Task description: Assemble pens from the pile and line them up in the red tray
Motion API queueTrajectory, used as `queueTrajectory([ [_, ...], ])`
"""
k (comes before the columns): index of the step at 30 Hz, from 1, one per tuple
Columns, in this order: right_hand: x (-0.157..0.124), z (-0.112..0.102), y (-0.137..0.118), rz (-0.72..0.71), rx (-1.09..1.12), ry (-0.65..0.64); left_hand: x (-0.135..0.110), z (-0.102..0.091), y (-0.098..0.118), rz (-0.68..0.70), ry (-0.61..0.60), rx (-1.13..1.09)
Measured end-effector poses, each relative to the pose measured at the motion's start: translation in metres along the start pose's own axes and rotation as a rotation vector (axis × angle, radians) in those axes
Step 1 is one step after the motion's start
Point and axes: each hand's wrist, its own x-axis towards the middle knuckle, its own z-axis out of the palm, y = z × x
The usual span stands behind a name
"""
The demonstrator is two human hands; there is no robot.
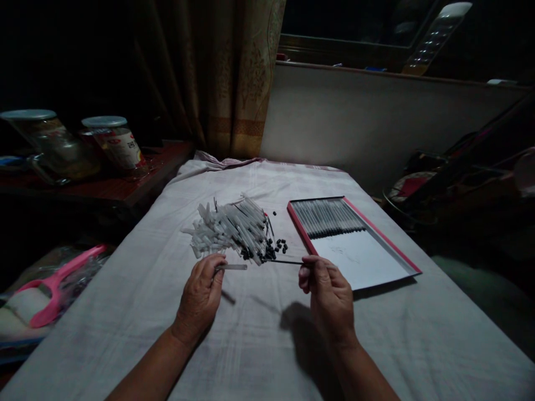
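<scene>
My left hand (203,292) is closed in a pinch on a clear pen barrel (234,267) that points right. My right hand (326,289) pinches a thin dark refill (286,262) that points left toward the barrel's open end, with a small gap between them. Just beyond my hands lies a pile of clear pen barrels (229,228), with small black caps (273,249) scattered at its right edge. To the right sits a shallow red-rimmed box (393,245) with a row of finished pens (328,217) in its far half.
A white cloth (259,340) covers the table. Two lidded jars (112,140) stand on a dark shelf at the left, above a pink tool (58,281). A curtain hangs behind, and cluttered dark things sit at the right.
</scene>
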Motion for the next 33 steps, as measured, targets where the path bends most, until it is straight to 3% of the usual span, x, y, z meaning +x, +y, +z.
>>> queueTrajectory([
  [5, -0.007, 0.007, -0.003, 0.155, 0.100, -0.081, 0.001, 0.000, 0.001, 0.017, -0.037, 0.023],
  [12, -0.012, 0.012, 0.001, 0.223, 0.090, -0.135, 0.001, -0.001, 0.005, 0.045, -0.059, 0.018],
  [19, -0.012, 0.016, 0.011, 0.353, -0.180, -0.538, -0.001, -0.002, 0.008, 0.137, -0.134, 0.045],
  [22, 0.007, 0.010, 0.016, 0.168, -0.436, -0.538, -0.002, -0.001, 0.006, 0.073, -0.099, 0.037],
  [26, 0.045, -0.003, 0.035, -0.157, -0.814, -0.299, 0.000, -0.003, 0.007, -0.065, -0.118, -0.059],
  [28, 0.059, -0.005, 0.046, -0.233, -0.897, -0.243, 0.001, -0.004, 0.008, -0.126, -0.141, -0.111],
  [33, 0.070, 0.000, 0.056, -0.272, -1.015, -0.272, 0.001, -0.004, 0.007, -0.144, -0.149, -0.129],
])
